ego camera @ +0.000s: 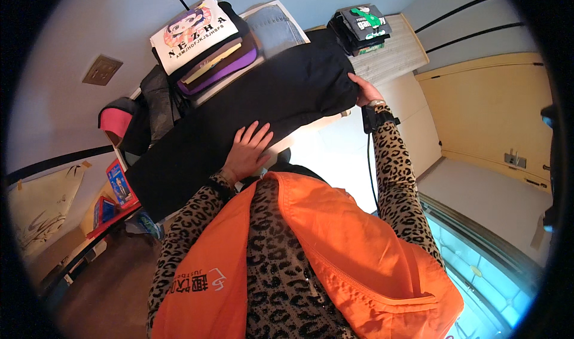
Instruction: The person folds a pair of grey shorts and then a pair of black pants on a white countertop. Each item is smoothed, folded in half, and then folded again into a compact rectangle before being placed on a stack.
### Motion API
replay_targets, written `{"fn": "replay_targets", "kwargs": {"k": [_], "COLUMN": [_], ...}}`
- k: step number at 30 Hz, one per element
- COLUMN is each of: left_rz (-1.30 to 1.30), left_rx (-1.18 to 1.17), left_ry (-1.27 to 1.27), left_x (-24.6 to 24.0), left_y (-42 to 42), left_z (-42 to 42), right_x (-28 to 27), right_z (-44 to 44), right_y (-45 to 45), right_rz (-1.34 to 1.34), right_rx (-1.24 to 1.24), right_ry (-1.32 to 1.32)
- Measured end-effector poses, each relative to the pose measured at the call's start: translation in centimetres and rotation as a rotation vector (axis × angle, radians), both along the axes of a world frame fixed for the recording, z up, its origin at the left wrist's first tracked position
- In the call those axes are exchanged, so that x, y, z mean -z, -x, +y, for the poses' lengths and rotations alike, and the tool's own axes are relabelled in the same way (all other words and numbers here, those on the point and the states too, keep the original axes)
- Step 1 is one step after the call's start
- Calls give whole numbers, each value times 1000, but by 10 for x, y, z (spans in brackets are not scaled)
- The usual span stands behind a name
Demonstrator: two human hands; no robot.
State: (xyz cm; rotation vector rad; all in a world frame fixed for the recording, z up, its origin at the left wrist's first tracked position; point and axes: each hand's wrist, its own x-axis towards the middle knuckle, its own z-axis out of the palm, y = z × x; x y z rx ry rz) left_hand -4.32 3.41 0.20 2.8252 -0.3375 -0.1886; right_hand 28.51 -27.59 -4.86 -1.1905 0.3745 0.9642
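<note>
A long black garment (251, 99), which looks like trousers folded lengthwise, lies stretched diagonally over the table in front of me. My left hand (246, 153) rests palm down on its near edge, with the fingers spread. At the garment's right end, gathered like a waistband, my right hand (367, 91) holds the edge, thumb side on top; some of its fingers are hidden. Behind the garment sits a stack of folded clothes with a white printed T-shirt (197, 32) on top. Folded blue denim (276, 29) lies to the right of that stack.
Folded dark T-shirts (365, 23) are stacked on the table's right end (403, 47). Dark clothes and a black and pink item (117, 121) lie at the left. A wall socket (102, 70) is above them. A yellow cabinet door (489, 115) stands at the right.
</note>
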Motion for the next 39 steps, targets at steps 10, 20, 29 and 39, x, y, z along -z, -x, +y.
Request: {"fn": "replay_targets", "kwargs": {"k": [10, 20, 29, 39], "left_rz": [-14, -103, -191, -280], "left_rx": [3, -33, 0, 12], "left_ry": [-15, 65, 128, 106], "left_x": [-10, -4, 3, 11], "left_y": [0, 2, 8, 9], "left_z": [1, 4, 6, 8], "right_x": [-32, -146, -113, -90], "right_z": [-7, 56, 157, 163], "right_y": [-28, 49, 194, 214], "right_rz": [-759, -1656, -1833, -1774], "right_rx": [-139, -229, -517, -446], "right_ry": [225, 927, 641, 541]}}
